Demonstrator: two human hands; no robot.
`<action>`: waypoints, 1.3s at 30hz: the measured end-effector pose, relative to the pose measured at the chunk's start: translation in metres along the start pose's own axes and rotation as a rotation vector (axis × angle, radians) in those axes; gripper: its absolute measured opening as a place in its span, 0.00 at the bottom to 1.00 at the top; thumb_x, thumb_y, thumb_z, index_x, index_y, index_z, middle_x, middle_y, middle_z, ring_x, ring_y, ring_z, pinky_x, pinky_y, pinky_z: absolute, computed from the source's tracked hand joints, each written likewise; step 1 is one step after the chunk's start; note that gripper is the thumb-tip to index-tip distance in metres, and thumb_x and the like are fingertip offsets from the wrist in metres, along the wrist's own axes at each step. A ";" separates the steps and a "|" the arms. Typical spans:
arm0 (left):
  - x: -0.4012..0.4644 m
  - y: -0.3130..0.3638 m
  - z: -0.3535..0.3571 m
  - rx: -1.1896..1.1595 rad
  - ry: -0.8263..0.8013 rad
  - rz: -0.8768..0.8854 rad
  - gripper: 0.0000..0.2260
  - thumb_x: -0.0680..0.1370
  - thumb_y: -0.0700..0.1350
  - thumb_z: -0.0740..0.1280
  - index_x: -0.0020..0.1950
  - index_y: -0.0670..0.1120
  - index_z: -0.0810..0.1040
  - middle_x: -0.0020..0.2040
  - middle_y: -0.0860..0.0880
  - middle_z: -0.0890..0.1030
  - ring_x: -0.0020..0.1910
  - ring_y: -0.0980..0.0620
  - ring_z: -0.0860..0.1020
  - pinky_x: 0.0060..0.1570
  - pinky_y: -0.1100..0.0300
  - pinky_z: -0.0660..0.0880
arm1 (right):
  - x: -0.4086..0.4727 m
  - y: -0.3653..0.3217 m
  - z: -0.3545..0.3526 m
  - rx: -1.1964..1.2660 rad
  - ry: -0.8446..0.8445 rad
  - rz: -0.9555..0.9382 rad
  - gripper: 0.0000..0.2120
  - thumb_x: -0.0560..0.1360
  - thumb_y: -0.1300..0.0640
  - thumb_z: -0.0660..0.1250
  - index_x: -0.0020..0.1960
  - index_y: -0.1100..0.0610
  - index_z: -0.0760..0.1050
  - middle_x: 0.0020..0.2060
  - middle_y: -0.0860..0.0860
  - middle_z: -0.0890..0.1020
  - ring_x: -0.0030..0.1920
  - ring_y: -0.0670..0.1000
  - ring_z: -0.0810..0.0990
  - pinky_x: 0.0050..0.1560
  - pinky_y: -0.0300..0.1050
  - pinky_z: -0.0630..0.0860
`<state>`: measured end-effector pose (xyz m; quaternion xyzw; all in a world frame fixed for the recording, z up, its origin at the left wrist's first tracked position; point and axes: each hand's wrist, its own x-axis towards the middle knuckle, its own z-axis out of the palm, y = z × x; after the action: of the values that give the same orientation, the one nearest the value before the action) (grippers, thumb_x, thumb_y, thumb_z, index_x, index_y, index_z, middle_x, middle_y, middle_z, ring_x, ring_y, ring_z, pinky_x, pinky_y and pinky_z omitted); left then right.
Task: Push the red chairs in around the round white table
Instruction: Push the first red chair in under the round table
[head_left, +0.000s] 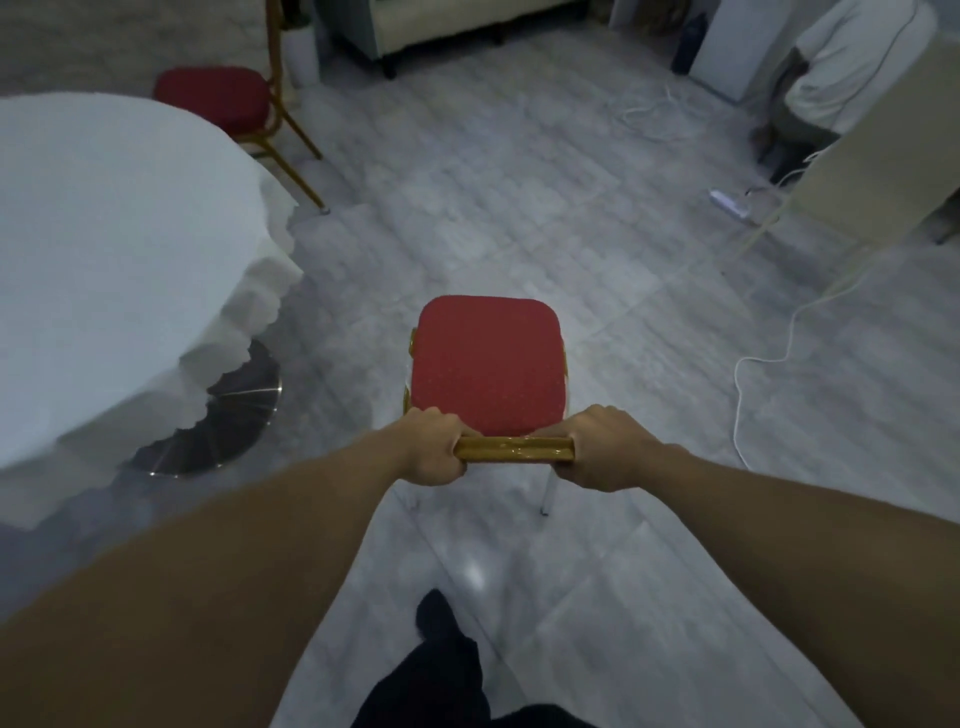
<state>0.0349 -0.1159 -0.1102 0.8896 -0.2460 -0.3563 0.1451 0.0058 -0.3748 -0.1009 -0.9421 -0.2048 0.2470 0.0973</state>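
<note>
Gripping the glossy gold top rail (515, 449) of a red-cushioned, gold-framed chair (487, 366), the person has both hands clenched around it: the left hand (428, 449) wraps the rail's left end, the right hand (605, 452) its right end, with the fingers curled under and out of view. This chair stands on the pale tiled floor (519, 208), well apart from the round table draped in a scalloped white cloth (119, 249), off to the table's right and facing away from it rather than toward it. A second red-cushioned chair (213, 98) sits at the table's far side, its seat just beside the cloth edge.

The step in hand looks like bringing the held chair over to the table. To do it well, the chair probably needs turning so its seat front points at the table, then a level, two-handed push until the seat slides under the cloth overhang. The chrome disc base (228, 415) under the table is worth minding, as the front legs could knock it. A white cable (748, 395) trails on the floor on the side of the chair away from the table; steering tableward avoids it.

Much is hard to read. The held chair's legs are mostly hidden beneath the seat. The table's left part is cut off by the frame, so any further chairs cannot be counted. The picture is dim and soft.
</note>
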 end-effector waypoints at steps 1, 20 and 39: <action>0.003 0.003 -0.001 -0.003 0.009 -0.019 0.20 0.71 0.46 0.63 0.60 0.58 0.83 0.44 0.51 0.85 0.45 0.46 0.82 0.45 0.54 0.76 | 0.005 0.006 -0.006 -0.014 0.001 -0.011 0.14 0.77 0.52 0.68 0.59 0.40 0.82 0.39 0.41 0.83 0.35 0.45 0.78 0.35 0.40 0.71; 0.043 0.069 0.016 -0.341 0.327 -0.512 0.26 0.76 0.46 0.63 0.73 0.61 0.76 0.54 0.47 0.85 0.55 0.42 0.81 0.59 0.52 0.76 | 0.113 0.085 -0.094 -0.273 -0.165 -0.547 0.21 0.78 0.53 0.67 0.66 0.33 0.79 0.34 0.40 0.76 0.35 0.46 0.74 0.34 0.41 0.67; 0.027 0.013 -0.005 -0.709 0.500 -0.813 0.31 0.72 0.43 0.63 0.74 0.62 0.74 0.42 0.50 0.80 0.48 0.43 0.82 0.48 0.53 0.78 | 0.253 -0.001 -0.126 -0.452 -0.243 -0.817 0.16 0.75 0.48 0.67 0.59 0.33 0.82 0.41 0.41 0.86 0.41 0.47 0.82 0.40 0.45 0.78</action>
<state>0.0508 -0.1406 -0.1164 0.8666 0.2901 -0.2233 0.3391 0.2696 -0.2746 -0.1003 -0.7465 -0.6166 0.2460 -0.0452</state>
